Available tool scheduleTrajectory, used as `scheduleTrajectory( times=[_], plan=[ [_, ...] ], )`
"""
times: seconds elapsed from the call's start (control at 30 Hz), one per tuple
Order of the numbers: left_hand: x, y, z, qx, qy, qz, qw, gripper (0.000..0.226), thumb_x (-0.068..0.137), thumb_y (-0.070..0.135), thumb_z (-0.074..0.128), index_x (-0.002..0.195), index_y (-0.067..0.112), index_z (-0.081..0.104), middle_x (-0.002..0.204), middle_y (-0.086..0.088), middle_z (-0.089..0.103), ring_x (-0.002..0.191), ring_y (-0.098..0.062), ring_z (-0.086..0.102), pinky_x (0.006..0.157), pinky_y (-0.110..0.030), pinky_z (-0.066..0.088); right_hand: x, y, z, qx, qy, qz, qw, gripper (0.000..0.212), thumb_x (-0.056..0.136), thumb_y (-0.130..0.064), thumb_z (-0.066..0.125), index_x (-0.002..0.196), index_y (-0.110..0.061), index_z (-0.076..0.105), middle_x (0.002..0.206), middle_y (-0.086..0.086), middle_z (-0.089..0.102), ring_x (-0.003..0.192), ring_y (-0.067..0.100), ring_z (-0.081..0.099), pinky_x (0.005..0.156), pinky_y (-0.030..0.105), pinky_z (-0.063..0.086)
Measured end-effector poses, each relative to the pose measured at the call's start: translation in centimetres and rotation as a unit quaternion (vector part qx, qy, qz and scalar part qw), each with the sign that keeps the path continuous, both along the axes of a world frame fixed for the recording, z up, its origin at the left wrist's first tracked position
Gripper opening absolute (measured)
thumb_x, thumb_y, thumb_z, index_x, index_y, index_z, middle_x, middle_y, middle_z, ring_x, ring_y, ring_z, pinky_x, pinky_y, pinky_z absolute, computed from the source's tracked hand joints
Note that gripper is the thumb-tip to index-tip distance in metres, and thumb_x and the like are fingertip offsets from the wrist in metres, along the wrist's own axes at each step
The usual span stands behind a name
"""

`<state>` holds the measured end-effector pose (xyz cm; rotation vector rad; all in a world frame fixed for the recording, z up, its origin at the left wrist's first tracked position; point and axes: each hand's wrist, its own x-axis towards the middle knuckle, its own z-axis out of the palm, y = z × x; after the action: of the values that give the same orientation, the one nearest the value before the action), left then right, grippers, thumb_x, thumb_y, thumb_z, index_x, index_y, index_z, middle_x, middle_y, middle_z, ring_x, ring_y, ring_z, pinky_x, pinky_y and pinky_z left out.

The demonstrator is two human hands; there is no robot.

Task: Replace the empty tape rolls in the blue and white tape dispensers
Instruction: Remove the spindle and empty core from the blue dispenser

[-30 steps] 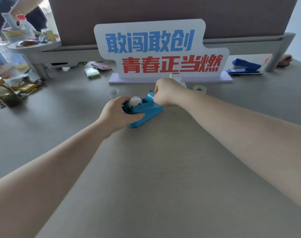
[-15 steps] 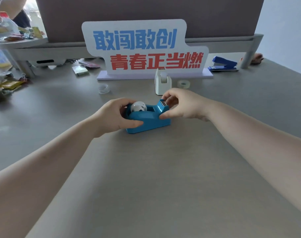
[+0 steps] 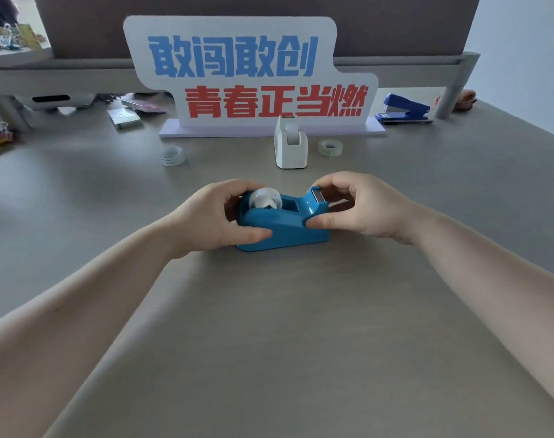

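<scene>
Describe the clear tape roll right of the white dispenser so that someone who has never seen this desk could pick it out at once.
Find the big sign with blue and red characters at the back of the grey desk. In front of its base stands the white dispenser; the roll lies flat just right of it. Unlike the printed roll on the left, it is plain and greenish.

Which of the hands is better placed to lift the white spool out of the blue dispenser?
Probably the left hand: its fingers curl beside the white plastic spool at that end of the blue plastic tape dispenser. The right hand grips the cutter end and can steady it.
</scene>
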<state>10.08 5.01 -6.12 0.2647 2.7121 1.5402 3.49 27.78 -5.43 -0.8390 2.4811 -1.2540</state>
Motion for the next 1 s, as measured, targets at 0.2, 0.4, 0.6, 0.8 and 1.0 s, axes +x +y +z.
scheduleTrajectory(
  times=[0.2,0.4,0.6,0.8,1.0],
  plan=[
    [0.6,0.0,0.0,0.044,0.01,0.023,0.999,0.052,0.062,0.036,0.073,0.113,0.028,0.061,0.109,0.008,0.067,0.1,-0.006,0.064,0.086,-0.022,0.052,0.3,0.1,-0.6,-0.01,0.01,-0.011,1.0,0.044,0.067,-0.03,0.079,0.107,-0.021,0.062,0.105,-0.004,0.068,0.099,0.009,0.065,0.092,0.032,0.053],
    [0.7,0.6,0.5,0.06,0.028,0.069,0.995,0.029,0.074,0.038,0.064,0.101,0.03,0.069,0.102,0.009,0.072,0.097,-0.004,0.065,0.088,-0.022,0.052,0.3,0.1,-0.5,-0.009,0.009,-0.008,1.0,0.047,0.065,-0.032,0.079,0.107,-0.021,0.061,0.104,-0.005,0.068,0.099,0.01,0.065,0.093,0.033,0.053],
    [-0.1,0.8,1.3,0.01,0.059,0.114,0.992,0.009,0.076,0.024,0.072,0.082,0.03,0.075,0.092,0.015,0.073,0.089,-0.001,0.065,0.083,-0.017,0.052,0.5,0.1,-0.2,-0.005,0.018,0.0,1.0,0.045,0.068,-0.029,0.079,0.108,-0.025,0.06,0.1,-0.014,0.065,0.099,0.003,0.062,0.09,0.024,0.053],
    [0.2,1.4,1.5,-0.005,0.085,0.14,0.986,0.005,0.076,0.026,0.072,0.08,0.029,0.074,0.085,0.012,0.073,0.082,-0.003,0.067,0.075,-0.015,0.053,0.8,-0.2,0.1,0.02,0.038,-0.007,0.999,0.061,0.065,-0.043,0.075,0.121,-0.031,0.054,0.103,-0.017,0.059,0.101,0.001,0.056,0.09,0.021,0.045],
    [0.6,2.0,2.6,0.029,0.136,0.191,0.972,0.005,0.076,0.026,0.073,0.077,0.031,0.072,0.08,0.015,0.071,0.073,0.001,0.065,0.069,-0.01,0.051,1.3,-1.3,1.1,-0.054,0.16,-0.062,0.984,0.05,0.069,-0.045,0.073,0.111,-0.023,0.059,0.102,-0.006,0.066,0.098,0.005,0.058,0.074,0.002,0.038]
  ],
)
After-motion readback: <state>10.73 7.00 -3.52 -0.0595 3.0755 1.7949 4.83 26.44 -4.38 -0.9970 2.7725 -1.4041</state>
